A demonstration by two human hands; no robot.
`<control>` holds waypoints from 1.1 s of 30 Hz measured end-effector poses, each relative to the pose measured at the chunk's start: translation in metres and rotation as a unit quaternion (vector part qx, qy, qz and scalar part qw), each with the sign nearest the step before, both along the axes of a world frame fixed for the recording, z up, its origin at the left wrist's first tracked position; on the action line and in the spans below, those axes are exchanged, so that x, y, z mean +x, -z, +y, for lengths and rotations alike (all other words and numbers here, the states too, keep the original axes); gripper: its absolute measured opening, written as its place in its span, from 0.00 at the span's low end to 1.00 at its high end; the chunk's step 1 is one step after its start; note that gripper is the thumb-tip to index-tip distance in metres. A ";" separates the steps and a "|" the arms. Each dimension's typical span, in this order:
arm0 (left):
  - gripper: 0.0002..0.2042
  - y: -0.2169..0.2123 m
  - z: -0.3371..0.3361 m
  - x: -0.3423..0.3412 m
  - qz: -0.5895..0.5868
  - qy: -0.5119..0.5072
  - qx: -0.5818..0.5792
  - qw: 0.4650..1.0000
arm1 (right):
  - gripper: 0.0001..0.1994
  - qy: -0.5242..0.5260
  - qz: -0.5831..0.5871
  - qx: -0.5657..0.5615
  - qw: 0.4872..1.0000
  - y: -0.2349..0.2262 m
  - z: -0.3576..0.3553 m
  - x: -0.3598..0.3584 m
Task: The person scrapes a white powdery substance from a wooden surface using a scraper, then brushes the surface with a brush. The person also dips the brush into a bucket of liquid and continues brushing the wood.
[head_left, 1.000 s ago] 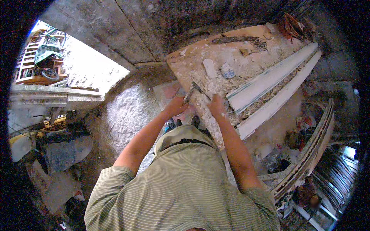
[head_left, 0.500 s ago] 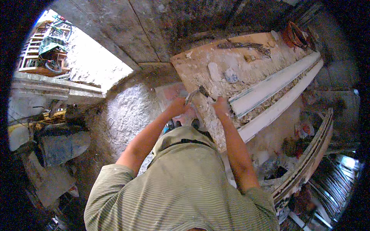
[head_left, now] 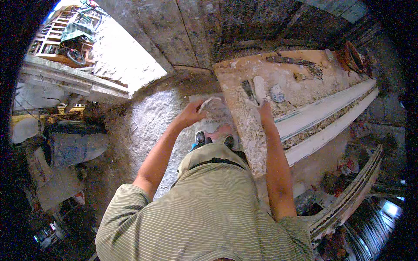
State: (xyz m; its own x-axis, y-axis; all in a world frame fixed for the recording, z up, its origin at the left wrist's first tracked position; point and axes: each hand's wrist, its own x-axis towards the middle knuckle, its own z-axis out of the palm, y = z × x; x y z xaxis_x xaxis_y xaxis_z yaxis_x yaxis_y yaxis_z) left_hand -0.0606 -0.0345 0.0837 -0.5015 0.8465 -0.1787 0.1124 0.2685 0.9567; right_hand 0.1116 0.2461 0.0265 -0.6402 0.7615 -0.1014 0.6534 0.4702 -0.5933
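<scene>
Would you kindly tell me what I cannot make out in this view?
- Head view: whether the left hand touches the pale shape beside it; too blurred.
- Head view: the right hand's grip; too small and blurred.
- Head view: the inside of the reddish-brown container; shadow hides it.
- Head view: the legs; clothing hides them.

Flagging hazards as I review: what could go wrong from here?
The right hand might knock the dark tool into the pale slab close by. The right forearm appears near the long white strips and could bump them, though its height is hard to judge. Loose crumbs might be swept off the board.
</scene>
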 end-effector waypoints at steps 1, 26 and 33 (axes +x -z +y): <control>0.19 -0.002 0.003 0.001 -0.002 0.012 0.008 1.000 | 0.27 -0.039 0.074 -0.099 0.992 -0.013 -0.007 -0.003; 0.15 -0.003 0.065 0.062 -0.617 -0.061 0.029 0.784 | 0.20 -0.211 -0.065 0.183 0.958 -0.098 -0.049 0.045; 0.13 -0.023 0.061 0.059 -0.626 -0.027 0.062 0.777 | 0.20 -0.253 -0.011 0.075 0.964 -0.117 -0.051 0.039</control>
State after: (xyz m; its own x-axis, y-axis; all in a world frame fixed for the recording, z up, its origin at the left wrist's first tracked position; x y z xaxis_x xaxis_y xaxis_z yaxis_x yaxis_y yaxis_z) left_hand -0.0012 0.0260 0.1064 -0.0360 0.8804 -0.4728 -0.9350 0.1374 0.3270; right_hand 0.1508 0.1948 0.1438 -0.9329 0.3586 -0.0325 0.3290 0.8124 -0.4815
